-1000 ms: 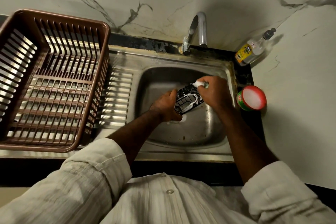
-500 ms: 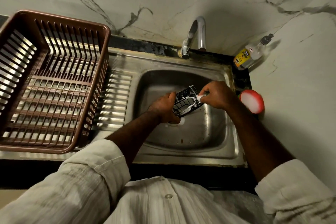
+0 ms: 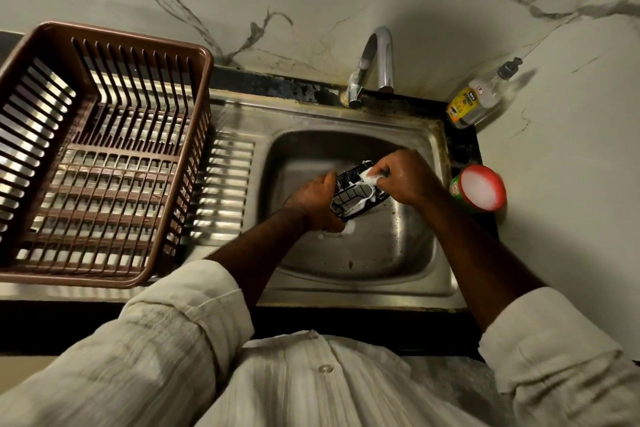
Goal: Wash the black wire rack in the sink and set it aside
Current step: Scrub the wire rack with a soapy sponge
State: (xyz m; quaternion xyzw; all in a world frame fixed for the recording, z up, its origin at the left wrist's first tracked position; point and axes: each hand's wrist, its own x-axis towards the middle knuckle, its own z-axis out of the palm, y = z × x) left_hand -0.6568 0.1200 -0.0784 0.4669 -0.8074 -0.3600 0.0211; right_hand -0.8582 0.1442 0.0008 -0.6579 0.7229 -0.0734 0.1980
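Note:
A small black wire rack (image 3: 353,194), streaked with white foam, is held over the steel sink (image 3: 374,253). My left hand (image 3: 313,199) grips its left side from below. My right hand (image 3: 403,178) pinches a foamy white scrubber (image 3: 370,177) against the rack's upper right edge. Much of the rack is hidden behind both hands. A blob of foam lies in the basin just under my left hand.
A brown plastic dish basket (image 3: 97,156) sits on the ribbed drainboard (image 3: 225,191) to the left. The chrome tap (image 3: 372,66) stands behind the sink, no water running. A dish-gel bottle (image 3: 479,99) and a round tub of soap (image 3: 479,192) stand on the right.
My right hand with the scrubber has slid along the rack's upper edge, and the rack has tilted a little in my left hand. The camera has shifted slightly.

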